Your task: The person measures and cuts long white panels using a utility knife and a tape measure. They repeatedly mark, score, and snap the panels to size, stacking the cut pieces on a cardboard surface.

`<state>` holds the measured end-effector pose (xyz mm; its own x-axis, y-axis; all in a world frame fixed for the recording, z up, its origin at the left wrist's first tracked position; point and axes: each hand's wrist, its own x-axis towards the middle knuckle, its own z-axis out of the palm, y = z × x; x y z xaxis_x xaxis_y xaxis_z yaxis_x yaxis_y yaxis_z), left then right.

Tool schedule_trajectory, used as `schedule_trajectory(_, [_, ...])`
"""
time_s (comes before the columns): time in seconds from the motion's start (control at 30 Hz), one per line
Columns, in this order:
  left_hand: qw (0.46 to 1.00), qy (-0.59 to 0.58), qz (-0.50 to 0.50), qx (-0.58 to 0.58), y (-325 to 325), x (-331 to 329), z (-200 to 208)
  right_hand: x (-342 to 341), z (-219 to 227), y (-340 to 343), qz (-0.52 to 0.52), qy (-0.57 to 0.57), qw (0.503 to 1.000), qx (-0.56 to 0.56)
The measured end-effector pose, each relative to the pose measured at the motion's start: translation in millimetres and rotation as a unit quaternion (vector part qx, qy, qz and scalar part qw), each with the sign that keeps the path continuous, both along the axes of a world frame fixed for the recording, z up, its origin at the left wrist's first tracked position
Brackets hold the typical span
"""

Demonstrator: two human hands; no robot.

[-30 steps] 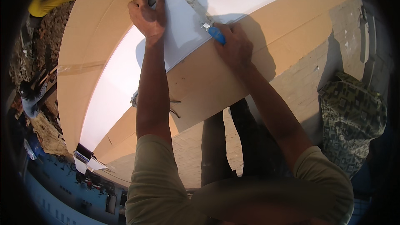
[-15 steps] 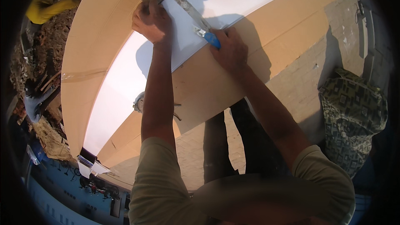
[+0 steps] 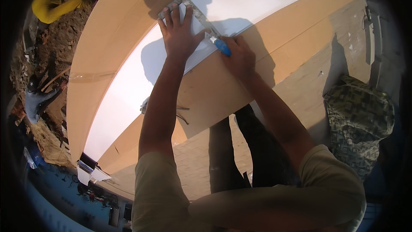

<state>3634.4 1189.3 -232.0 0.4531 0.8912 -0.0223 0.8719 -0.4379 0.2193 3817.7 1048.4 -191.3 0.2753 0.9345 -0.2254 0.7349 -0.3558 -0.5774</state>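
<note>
My left hand lies flat with spread fingers, its fingertips on a worn grey L-shaped metal square. The square rests on a long white sheet, its corner pointing away from me. My right hand is closed round a blue-handled utility knife. The knife's metal tip points up and left, close to my left thumb and the square's right arm. Whether the tip touches the sheet I cannot tell. Brown cardboard shows on both sides of the white sheet.
Left of my left forearm is a partly hidden grey object. Small items sit at the cardboard's left corner. A patterned cloth bundle is at the right. Beyond the left edge are a person in yellow trousers and another person.
My left hand has gone from bent fingers at the square's left end to lying flat with spread fingers. My right hand still holds the knife, barely shifted.
</note>
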Motion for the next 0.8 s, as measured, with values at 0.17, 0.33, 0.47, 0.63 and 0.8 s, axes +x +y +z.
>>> schedule_trajectory(0.17, [1.000,-0.004,0.017,-0.025,-1,1,6,21,15,31,-0.039,0.112,0.993,0.022])
schedule_trajectory(0.33, [0.997,0.005,0.031,-0.072,-2,5,19,18,15,108,0.066,0.068,0.994,0.053])
schedule_trajectory(0.47, [0.995,0.040,0.030,-0.088,-1,8,26,13,15,145,0.129,0.049,0.990,-0.026])
schedule_trajectory(0.63, [0.996,0.017,0.037,-0.081,-6,9,28,3,11,142,0.164,-0.025,0.985,-0.043])
schedule_trajectory(0.8, [0.993,0.046,0.047,-0.100,-13,7,34,-14,19,134,0.179,-0.060,0.981,-0.046])
